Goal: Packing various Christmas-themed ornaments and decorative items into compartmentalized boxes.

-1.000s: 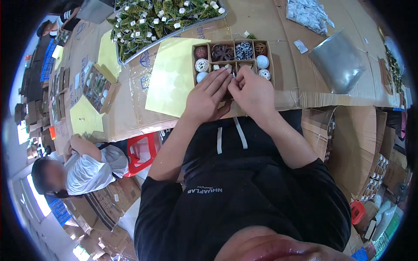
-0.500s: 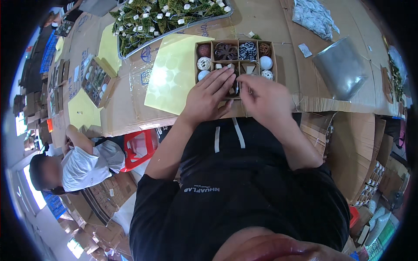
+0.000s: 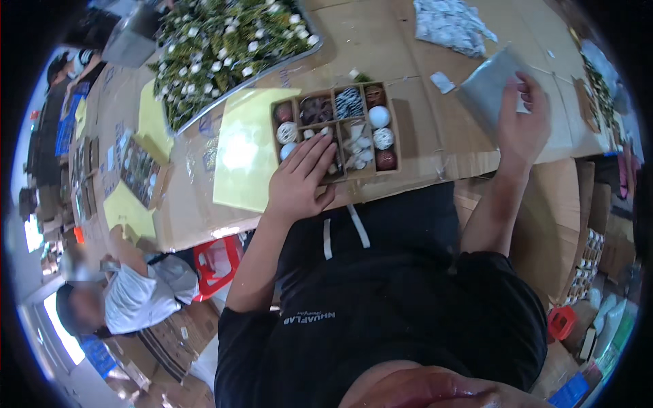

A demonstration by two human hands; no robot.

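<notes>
A shallow divided box (image 3: 392,103) of brown card holds decorations: white balls (image 3: 379,117), dark red balls (image 3: 386,160), a brown twig ball, a dark flower shape (image 3: 316,109), a white-flecked pine cone (image 3: 349,103) and pale chips (image 3: 357,144). My left hand (image 3: 299,173) lies with fingers stretched over its near middle compartment, hiding much of what is there. My right hand (image 3: 525,122) is at a silver-grey container (image 3: 484,92) on the right, thumb and curled fingers apart. A pale patch shows between them; I cannot make out whether it is an object.
A metal tray (image 3: 255,76) of green moss pieces with white cubes (image 3: 253,46) stands far left of the box. Yellow card sheets (image 3: 245,153) lie beside it. A pile of silvery packets (image 3: 452,27) is at the back right. A co-worker (image 3: 139,296) sits at the left by another filled box (image 3: 139,170).
My right hand has left the box and moved right to the silver-grey container. Pale chips now show in the compartment it covered. My left hand stays on the box. The whole view has shifted.
</notes>
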